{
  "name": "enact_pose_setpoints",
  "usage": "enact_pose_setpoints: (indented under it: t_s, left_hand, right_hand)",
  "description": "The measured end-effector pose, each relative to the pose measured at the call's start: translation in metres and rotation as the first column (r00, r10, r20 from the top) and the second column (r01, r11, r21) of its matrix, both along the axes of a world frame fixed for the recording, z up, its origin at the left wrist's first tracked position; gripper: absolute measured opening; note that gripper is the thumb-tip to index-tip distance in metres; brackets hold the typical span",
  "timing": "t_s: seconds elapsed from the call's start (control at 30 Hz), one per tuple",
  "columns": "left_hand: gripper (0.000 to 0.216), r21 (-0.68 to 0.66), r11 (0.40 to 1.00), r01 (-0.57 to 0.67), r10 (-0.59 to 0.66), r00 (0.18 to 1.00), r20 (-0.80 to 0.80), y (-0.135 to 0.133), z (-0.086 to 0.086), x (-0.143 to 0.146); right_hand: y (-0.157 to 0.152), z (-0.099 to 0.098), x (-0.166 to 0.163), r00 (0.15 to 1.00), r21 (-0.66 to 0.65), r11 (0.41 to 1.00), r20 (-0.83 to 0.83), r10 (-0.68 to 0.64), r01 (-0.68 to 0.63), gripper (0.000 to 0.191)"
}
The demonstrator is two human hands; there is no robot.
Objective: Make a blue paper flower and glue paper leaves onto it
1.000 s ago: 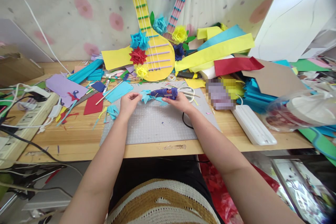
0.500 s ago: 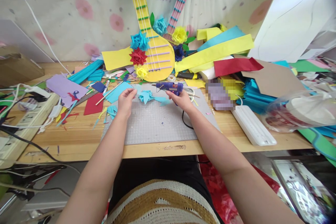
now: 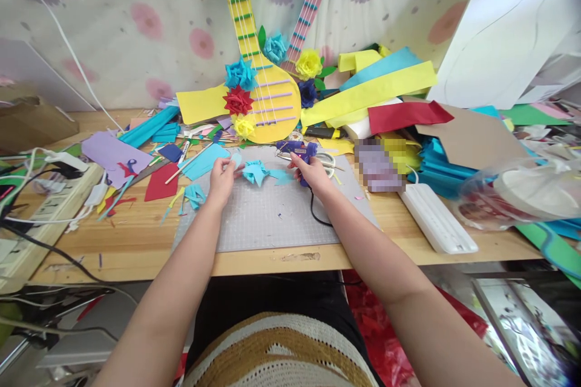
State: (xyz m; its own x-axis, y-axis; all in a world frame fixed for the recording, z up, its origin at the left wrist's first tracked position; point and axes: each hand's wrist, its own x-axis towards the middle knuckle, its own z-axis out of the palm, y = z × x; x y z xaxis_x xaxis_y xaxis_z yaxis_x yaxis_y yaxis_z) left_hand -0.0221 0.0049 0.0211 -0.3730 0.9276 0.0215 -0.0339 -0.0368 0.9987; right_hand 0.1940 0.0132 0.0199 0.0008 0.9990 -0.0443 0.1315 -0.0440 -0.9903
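In the head view my left hand [image 3: 222,178] pinches a small light-blue paper piece [image 3: 236,159] between thumb and fingers, over the grey cutting mat [image 3: 281,227]. My right hand [image 3: 313,172] is wrapped round a purple glue gun [image 3: 297,148], its nozzle pointing left. Between the hands a blue paper flower [image 3: 255,173] rests on the mat, with flat blue paper [image 3: 281,176] just to its right. White-handled scissors [image 3: 327,160] lie behind my right hand, partly hidden by it.
A yellow paper guitar [image 3: 276,103] with paper flowers leans at the back. Paper strips [image 3: 372,94] are heaped to its right. A white power strip [image 3: 440,221] lies at the right; another strip [image 3: 49,217] with cables is at the left. Scraps [image 3: 195,195] lie left of my left hand.
My left hand has shifted slightly right, and the light-blue piece in it now shows more clearly. The glue gun is slightly farther right, still in my right hand.
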Motion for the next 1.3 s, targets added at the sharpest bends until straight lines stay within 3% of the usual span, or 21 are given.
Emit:
enact_pose_setpoints:
  t_s: [0.13, 0.23, 0.43, 0.77, 1.07, 1.3]
  left_hand:
    - [0.015, -0.048, 0.997, -0.053, 0.047, 0.993, -0.108, -0.009, 0.007, -0.005]
    - [0.016, -0.001, 0.997, -0.072, 0.070, 0.976, -0.206, -0.010, 0.015, -0.010]
    - [0.025, 0.081, 0.991, 0.105, -0.069, 0.928, -0.365, -0.015, 0.031, -0.020]
    - [0.033, 0.081, 0.966, 0.244, -0.230, 0.962, -0.150, -0.010, 0.043, -0.010]
    - [0.032, -0.031, 0.966, 0.258, -0.258, 0.935, -0.245, -0.009, 0.041, -0.020]
    - [0.027, 0.060, 0.961, 0.269, -0.229, 0.900, -0.370, -0.004, 0.037, -0.021]
  right_hand:
    - [0.000, 0.001, 0.001, 1.000, 0.017, 1.000, 0.009, 0.005, -0.005, 0.044]
    - [0.000, 0.002, 0.001, 1.000, 0.008, 1.000, 0.025, 0.005, -0.006, 0.043]
    - [-0.003, 0.007, 0.000, 1.000, 0.004, 1.000, 0.007, -0.010, 0.010, 0.041]
    - [-0.007, 0.013, -0.002, 0.995, -0.012, 1.000, -0.098, -0.017, 0.016, 0.042]
    - [-0.004, 0.010, -0.002, 0.989, -0.012, 1.000, -0.145, -0.026, 0.025, 0.039]
    - [-0.004, 0.008, -0.001, 0.993, -0.009, 1.000, -0.117, -0.025, 0.024, 0.041]
